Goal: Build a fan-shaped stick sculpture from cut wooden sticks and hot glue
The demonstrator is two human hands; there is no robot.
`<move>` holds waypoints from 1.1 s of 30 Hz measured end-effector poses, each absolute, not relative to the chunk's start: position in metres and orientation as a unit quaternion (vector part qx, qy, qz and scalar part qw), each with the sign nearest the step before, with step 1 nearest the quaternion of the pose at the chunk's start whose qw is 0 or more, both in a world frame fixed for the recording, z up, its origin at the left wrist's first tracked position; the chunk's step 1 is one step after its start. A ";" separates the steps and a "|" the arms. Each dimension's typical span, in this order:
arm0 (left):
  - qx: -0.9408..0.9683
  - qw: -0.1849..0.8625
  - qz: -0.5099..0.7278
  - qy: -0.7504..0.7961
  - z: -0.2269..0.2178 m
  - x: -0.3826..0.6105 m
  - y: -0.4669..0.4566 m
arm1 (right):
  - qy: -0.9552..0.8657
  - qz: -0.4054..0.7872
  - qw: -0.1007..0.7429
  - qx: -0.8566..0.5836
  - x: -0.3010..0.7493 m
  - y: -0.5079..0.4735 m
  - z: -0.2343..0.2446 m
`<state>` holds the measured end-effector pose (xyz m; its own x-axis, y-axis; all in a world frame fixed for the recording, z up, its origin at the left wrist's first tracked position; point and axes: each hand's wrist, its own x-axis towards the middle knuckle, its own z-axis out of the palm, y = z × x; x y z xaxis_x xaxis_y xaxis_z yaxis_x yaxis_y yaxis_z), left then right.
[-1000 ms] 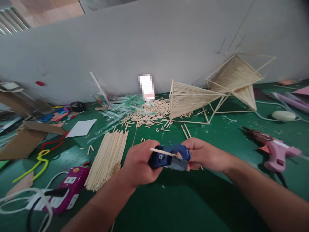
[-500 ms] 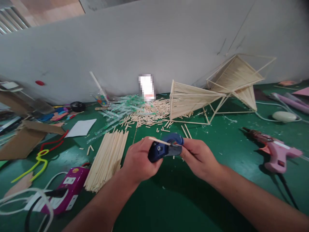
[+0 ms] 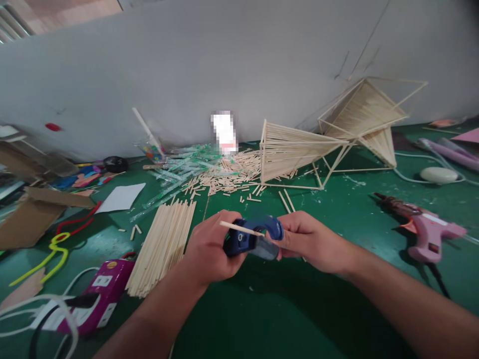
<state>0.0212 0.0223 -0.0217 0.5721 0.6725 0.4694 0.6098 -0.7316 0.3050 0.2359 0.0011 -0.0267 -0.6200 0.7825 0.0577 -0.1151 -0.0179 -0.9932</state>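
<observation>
My left hand [image 3: 215, 247] is closed round a dark blue hand cutter [image 3: 239, 239] with a curved upper jaw and a grey lower part. A thin pale wooden stick [image 3: 239, 228] slants across the top of the cutter and runs into the jaws. My right hand [image 3: 309, 242] is closed in a pinch at the jaw end, with the stick running toward its fingertips. The jaw hides the exact grip. Behind the hands, a bundle of long wooden sticks [image 3: 164, 244] lies left of my left hand, and a heap of short cut pieces [image 3: 228, 179] lies farther back.
A wooden stick frame [image 3: 299, 149] stands at the back right. A pink glue gun [image 3: 426, 234] lies on the right. Clear plastic wrappers [image 3: 179, 167] and a phone-like blurred screen [image 3: 224, 132] are near the wall. A magenta power strip [image 3: 107, 294] with cables lies front left.
The cutter has tilted, its grey part swinging lower and the gap to the curved jaw showing wider. The stick sits higher over the tool's body. The whole view has shifted slightly.
</observation>
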 end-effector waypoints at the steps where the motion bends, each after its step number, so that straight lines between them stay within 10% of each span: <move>1: 0.887 0.051 0.287 0.359 -0.022 0.021 0.021 | -0.604 0.675 0.329 -0.267 0.237 0.002 -0.026; 33: 0.917 0.040 0.263 0.298 -0.023 0.023 0.025 | -0.474 0.839 0.207 -0.166 0.243 0.007 -0.033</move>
<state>0.0226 0.0247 -0.0235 0.6845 0.5672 0.4580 0.5255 -0.8193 0.2293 0.2430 0.0073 -0.0329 -0.8586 0.5060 -0.0823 -0.1903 -0.4637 -0.8653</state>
